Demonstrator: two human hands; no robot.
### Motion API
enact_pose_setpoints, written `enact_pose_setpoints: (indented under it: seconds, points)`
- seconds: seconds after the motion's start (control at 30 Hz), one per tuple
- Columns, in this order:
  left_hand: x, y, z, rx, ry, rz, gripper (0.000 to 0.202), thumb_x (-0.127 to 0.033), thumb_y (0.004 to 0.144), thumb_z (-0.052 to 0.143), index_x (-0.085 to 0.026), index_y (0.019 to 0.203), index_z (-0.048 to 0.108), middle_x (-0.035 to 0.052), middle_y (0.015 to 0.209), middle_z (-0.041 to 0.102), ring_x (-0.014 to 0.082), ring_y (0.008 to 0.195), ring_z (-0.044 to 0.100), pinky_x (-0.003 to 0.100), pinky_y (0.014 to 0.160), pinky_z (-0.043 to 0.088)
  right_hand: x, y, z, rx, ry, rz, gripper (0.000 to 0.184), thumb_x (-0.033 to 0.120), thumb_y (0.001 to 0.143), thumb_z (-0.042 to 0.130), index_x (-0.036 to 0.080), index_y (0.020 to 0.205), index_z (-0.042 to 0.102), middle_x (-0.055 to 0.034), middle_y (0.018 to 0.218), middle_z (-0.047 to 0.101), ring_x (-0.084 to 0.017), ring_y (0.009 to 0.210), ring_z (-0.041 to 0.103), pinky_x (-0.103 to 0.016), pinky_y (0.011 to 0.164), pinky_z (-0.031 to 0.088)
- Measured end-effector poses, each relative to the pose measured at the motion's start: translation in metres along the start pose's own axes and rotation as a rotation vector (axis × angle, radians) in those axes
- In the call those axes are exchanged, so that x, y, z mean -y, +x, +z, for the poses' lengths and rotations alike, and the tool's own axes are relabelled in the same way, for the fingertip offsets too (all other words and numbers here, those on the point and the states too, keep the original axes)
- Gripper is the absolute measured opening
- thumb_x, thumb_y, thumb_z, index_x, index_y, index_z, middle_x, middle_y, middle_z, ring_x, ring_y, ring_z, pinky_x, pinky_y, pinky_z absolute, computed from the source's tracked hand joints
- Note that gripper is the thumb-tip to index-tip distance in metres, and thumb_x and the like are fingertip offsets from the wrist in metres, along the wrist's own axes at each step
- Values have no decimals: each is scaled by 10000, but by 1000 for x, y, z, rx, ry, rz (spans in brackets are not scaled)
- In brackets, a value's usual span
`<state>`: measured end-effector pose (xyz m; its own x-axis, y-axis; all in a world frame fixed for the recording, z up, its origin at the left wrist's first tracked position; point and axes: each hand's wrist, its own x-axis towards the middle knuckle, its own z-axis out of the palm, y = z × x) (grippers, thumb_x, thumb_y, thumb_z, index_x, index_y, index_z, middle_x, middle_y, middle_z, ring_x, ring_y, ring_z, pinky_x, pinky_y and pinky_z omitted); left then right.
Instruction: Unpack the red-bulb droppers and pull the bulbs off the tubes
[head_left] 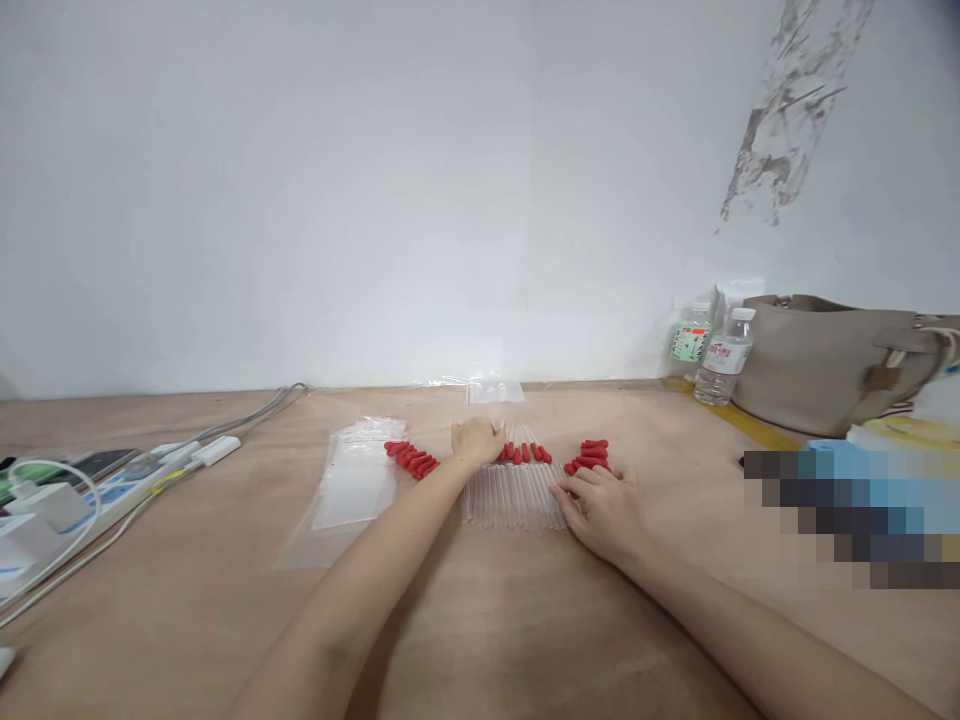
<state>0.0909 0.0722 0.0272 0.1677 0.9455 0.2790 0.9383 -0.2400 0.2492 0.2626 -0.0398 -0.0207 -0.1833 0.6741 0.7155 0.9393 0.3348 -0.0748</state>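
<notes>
A row of clear glass droppers with red rubber bulbs (517,480) lies side by side in the middle of the wooden table (525,620). My left hand (475,440) rests on the far left end of the row near the bulbs, fingers curled down onto them. My right hand (600,505) lies flat on the table at the row's right side, fingers stretched toward the glass tips. More red-bulbed droppers (411,458) fan out to the left, and another bunch (592,455) lies to the right. Clear plastic bags (352,485) lie flat at the left.
A white power strip with plugs and cables (97,490) sits at the left edge. Two water bottles (721,355) and a beige bag (825,360) stand at the back right by the wall. A small clear bag (495,391) lies at the wall.
</notes>
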Motion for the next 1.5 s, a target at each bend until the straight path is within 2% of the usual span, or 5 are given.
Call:
enact_pose_setpoints:
  seconds: [0.33, 0.53, 0.7, 0.83, 1.5]
  points:
    - [34, -90, -34, -107, -250, 349, 274, -388, 831, 414, -170, 709, 525, 2, 671, 592, 127, 627, 535, 245, 605, 397, 8, 2, -6, -157, 110, -89, 442, 359, 793, 473, 145, 1180, 474, -132, 1128, 504, -223, 1007, 455, -346, 821, 306]
    - [54, -138, -34, -252, -211, 676, 101, -249, 818, 486, -168, 769, 519, 20, 695, 570, 145, 684, 507, 290, 671, 379, 32, -2, -10, -55, 190, -356, 302, 370, 808, 487, 242, 1071, 559, -49, 1000, 612, -207, 1016, 462, -420, 923, 181]
    - [51, -141, -27, -303, -203, 708, 92, -240, 821, 476, -160, 819, 522, 32, 716, 571, 151, 710, 492, 304, 686, 370, 39, -7, 1, -32, 261, -404, 171, 277, 845, 453, 234, 860, 618, 32, 593, 584, -109, 678, 488, -405, 909, 153]
    - [46, -140, -22, -286, -124, 732, 222, -307, 801, 516, -186, 986, 537, 65, 960, 573, 182, 869, 482, 345, 782, 340, 46, -8, 3, 28, 312, -368, 188, 219, 844, 429, 198, 754, 593, 24, 602, 578, -105, 658, 458, -363, 852, 186]
    - [49, -147, -26, -53, -46, 789, 258, -234, 884, 337, -159, 775, 559, 26, 688, 530, 147, 726, 436, 329, 746, 279, 46, -16, -5, -155, 203, -583, 93, 189, 816, 500, 189, 780, 586, 50, 527, 523, -86, 599, 392, -334, 767, 222]
